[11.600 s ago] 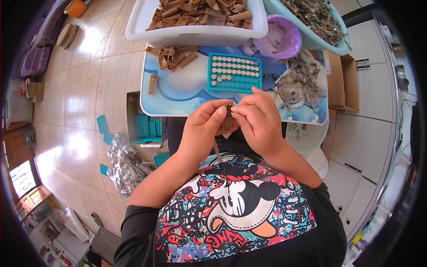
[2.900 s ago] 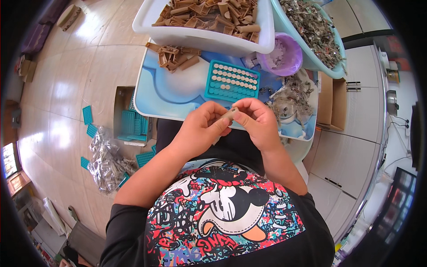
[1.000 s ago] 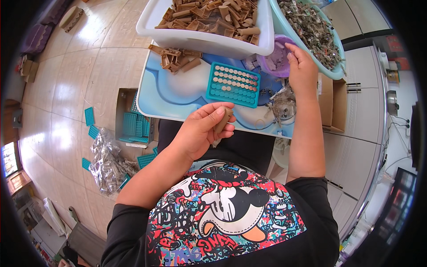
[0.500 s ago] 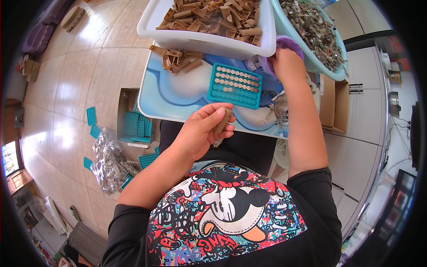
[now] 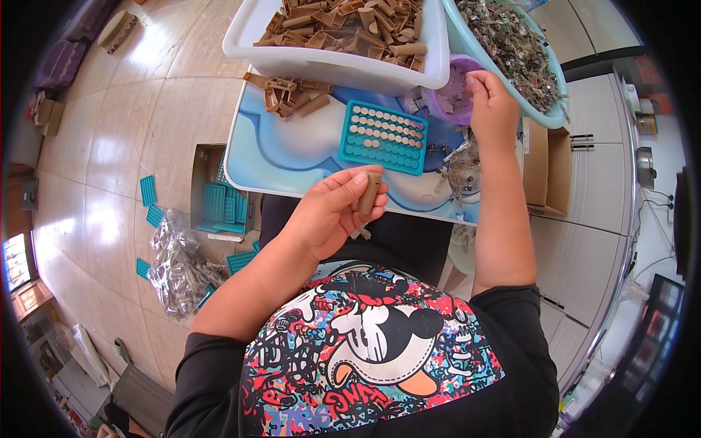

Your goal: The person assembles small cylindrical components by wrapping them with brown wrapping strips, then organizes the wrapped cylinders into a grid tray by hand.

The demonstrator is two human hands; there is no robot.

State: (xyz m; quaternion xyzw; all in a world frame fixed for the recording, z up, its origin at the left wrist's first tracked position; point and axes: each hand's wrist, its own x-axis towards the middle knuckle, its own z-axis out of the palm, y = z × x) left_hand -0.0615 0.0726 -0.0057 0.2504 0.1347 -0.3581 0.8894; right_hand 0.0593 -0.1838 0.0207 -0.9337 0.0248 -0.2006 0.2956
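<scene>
Now the right hand [image 5: 491, 102] has left the left hand [image 5: 332, 212] and reached far right to the purple bowl [image 5: 449, 91], fingers curled at its rim; whether it grips anything cannot be told. The left hand stays closed around the tan tube [image 5: 369, 193], near the bench [image 5: 292, 150] edge. Judged: fetching the next insert.

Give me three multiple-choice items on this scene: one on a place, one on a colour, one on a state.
1. Where is the right hand?
A. at the small purple bowl
B. in the lap
C. on the floor

2. What colour is the flat plastic tray with round slots?
A. red
B. teal
C. yellow

3. What is the left hand doing?
A. resting flat and empty
B. holding a tan cardboard-like tube
C. gripping the tray

Answers: 1 A, its fingers reach the bowl's rim; 2 B, the tray is teal on the blue table top; 3 B, the fingers pinch the tube.
</scene>
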